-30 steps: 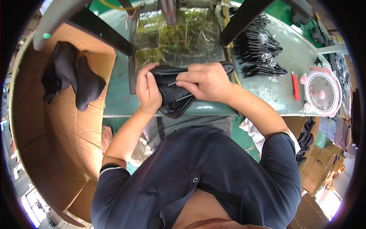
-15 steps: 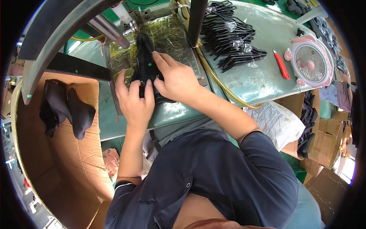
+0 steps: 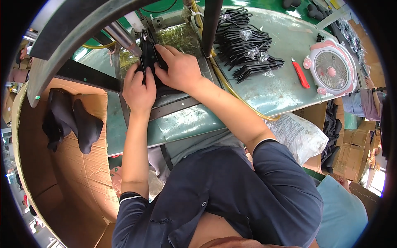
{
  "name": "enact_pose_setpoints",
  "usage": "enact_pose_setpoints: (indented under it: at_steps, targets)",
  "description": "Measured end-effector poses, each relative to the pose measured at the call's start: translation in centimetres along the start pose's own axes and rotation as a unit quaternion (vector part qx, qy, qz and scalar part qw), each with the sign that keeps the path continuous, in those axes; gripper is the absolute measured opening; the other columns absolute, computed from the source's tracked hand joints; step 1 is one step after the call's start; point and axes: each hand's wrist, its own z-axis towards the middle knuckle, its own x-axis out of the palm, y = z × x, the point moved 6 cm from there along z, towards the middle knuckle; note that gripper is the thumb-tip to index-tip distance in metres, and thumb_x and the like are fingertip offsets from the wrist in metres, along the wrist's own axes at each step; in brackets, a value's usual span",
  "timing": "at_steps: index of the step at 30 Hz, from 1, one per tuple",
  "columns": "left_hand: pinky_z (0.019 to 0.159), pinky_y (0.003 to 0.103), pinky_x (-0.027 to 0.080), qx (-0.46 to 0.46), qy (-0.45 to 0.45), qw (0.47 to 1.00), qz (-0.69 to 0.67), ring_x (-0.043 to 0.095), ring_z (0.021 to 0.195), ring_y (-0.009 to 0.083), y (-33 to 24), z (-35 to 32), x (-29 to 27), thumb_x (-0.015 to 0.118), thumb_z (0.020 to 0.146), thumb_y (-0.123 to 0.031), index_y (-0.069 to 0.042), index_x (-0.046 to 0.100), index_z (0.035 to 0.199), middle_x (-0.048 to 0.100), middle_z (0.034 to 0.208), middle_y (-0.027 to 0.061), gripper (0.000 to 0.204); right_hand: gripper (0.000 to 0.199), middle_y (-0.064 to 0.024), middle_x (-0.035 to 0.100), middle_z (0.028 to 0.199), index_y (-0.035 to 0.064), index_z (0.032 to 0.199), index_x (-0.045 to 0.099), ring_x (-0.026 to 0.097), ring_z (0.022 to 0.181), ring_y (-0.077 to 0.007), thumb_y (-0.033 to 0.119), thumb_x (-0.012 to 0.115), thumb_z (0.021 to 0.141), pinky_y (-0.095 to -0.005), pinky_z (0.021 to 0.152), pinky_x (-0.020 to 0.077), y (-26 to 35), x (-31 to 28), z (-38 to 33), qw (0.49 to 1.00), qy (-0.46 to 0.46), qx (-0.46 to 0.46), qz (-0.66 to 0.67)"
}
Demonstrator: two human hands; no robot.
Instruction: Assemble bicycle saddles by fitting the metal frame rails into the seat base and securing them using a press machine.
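A black bicycle saddle [image 3: 148,51] lies nose away from me on the metal plate [image 3: 182,38] of a bench machine. My left hand [image 3: 139,89] grips its left side, with thumb and fingers bent over it. From the right, my right hand [image 3: 178,69] holds the saddle, fingers curled over its edge and thumb pointing inward. The hands partly cover the saddle's middle. Close above its left side is the tip of a slanted metal rod [image 3: 124,39], and the nose lies near the machine's upper fittings.
Black saddle rails [image 3: 248,45] are piled right of the machine. Beyond them are a red utility knife [image 3: 300,73] and a pink-and-white fan [image 3: 331,71]. A yellow hose [image 3: 231,87] curves along the bench. Dark frame bars [image 3: 89,74] cross at left, above a carton [image 3: 78,182] with black saddles.
Both hands have moved the saddle away from me and slightly left, deeper under the machine. More of the plate's near edge shows now. At right, another person's light-blue clothing shows more.
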Motion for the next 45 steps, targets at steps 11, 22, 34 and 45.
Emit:
enact_pose_setpoints:
  at_steps: [11, 22, 34, 45]
  targets:
    - [0.103, 0.051, 0.055, -0.049, 0.029, 0.998, -0.007, 0.066, 0.123, 0.0455, 0.0, -0.9, -0.7, 0.083, 0.089, -0.027, -0.004, 0.064, 0.128, 0.065, 0.140, 0.0211, 0.049, 0.092, -0.0358, 0.059, 0.144, -0.0127, 0.154, 0.041, 0.062, 0.130, -0.0501, 0.052, 0.072, 0.097, -0.0522, 0.106, 0.0551, -0.2, -2.0, -1.1, 0.988, 0.060, 0.123, 0.073]
    - [0.097, 0.029, 0.052, -0.383, 0.292, 0.677, -0.557, 0.070, 0.107, 0.0191, -1.8, -5.5, -3.9, 0.067, 0.103, -0.014, 0.006, 0.062, 0.137, 0.074, 0.120, 0.0154, 0.040, 0.074, -0.0216, 0.067, 0.135, 0.0016, 0.151, 0.053, 0.068, 0.122, -0.0390, 0.008, 0.078, 0.081, -0.0494, 0.108, 0.0532, 0.2, -12.6, -7.6, 0.994, 0.072, -0.077, 0.017]
    - [0.108, 0.041, 0.054, -0.111, 0.108, 0.964, -0.215, 0.071, 0.120, 0.0313, 2.6, -5.4, -13.5, 0.067, 0.102, 0.001, 0.002, 0.066, 0.128, 0.075, 0.126, 0.0191, 0.026, 0.051, -0.0201, 0.076, 0.117, -0.0028, 0.128, 0.064, 0.076, 0.097, -0.0353, 0.026, 0.078, 0.089, -0.0456, 0.089, 0.0605, -23.2, -25.0, 2.1, 0.910, -0.188, 0.333, 0.161]
    - [0.122, 0.054, 0.042, -0.029, 0.182, 0.888, 0.421, 0.053, 0.145, 0.0412, 12.7, -12.7, -22.3, 0.074, 0.096, -0.020, -0.008, 0.048, 0.159, 0.055, 0.157, 0.0213, 0.069, 0.013, -0.0071, 0.079, 0.107, 0.0153, 0.096, 0.080, 0.079, 0.104, -0.0289, 0.019, 0.068, 0.094, -0.0463, 0.083, 0.0626, -17.1, -16.8, 2.1, 0.854, 0.314, -0.068, -0.410]
